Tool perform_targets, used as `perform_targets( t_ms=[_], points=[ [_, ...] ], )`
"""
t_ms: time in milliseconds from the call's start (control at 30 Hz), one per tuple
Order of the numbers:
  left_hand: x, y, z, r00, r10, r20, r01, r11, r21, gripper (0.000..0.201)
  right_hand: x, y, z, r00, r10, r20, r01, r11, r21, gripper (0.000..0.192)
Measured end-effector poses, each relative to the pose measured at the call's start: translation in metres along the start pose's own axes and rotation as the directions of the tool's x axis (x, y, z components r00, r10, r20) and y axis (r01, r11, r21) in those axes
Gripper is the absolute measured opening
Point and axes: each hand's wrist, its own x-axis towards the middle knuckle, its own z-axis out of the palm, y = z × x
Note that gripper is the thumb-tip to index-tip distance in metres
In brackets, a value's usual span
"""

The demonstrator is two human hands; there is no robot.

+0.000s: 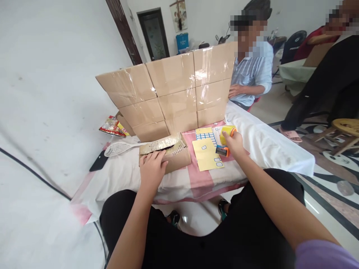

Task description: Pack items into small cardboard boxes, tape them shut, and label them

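Observation:
A small cardboard box (179, 160) stands on the cloth-covered table, a shiny gold packet (165, 143) lying along its top opening. My left hand (153, 164) rests on the box's near top edge, fingers spread over the flap. My right hand (235, 144) is closed around a tape dispenser (222, 150) with an orange frame and a yellow tape roll. Beneath and left of the dispenser lies a yellow paper sheet (207, 155) with blue-outlined white stickers. A white slotted spoon (119, 148) lies left of the box, its handle end reaching the box.
A large taped cardboard panel (179, 93) stands upright across the table's far side. Left are a red snack packet (112, 126) and a dark phone-like object (98, 161). Behind the panel sits a person in a light shirt (256, 73). A wooden stool (344, 129) stands at right.

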Motion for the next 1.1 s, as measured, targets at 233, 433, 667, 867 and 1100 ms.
perform_targets(
  t_ms=[233, 433, 667, 867, 1100],
  points=[
    [-0.006, 0.013, 0.003, 0.995, 0.024, -0.096, -0.023, 1.000, 0.013, 0.039, -0.071, -0.040, 0.003, 0.932, -0.238, 0.272, 0.150, 0.939, 0.309, 0.044],
    [-0.019, 0.067, 0.013, 0.995, 0.048, 0.085, -0.016, 0.937, -0.349, 0.029, -0.120, -0.035, 0.022, 0.852, -0.376, 0.363, 0.237, 0.897, 0.374, 0.045],
    [-0.032, 0.094, 0.043, 0.939, -0.101, 0.329, 0.321, 0.602, -0.731, 0.020, -0.134, -0.025, 0.030, 0.806, -0.482, 0.344, 0.369, 0.863, 0.344, 0.045],
    [-0.038, 0.094, 0.053, 0.877, -0.167, 0.450, 0.478, 0.390, -0.787, 0.020, -0.129, -0.021, 0.030, 0.755, -0.572, 0.321, 0.496, 0.818, 0.291, 0.041],
    [-0.037, 0.104, 0.043, 0.848, -0.197, 0.493, 0.531, 0.294, -0.795, 0.023, -0.124, -0.023, 0.039, 0.788, -0.582, 0.200, 0.542, 0.811, 0.223, 0.040]
  ],
)
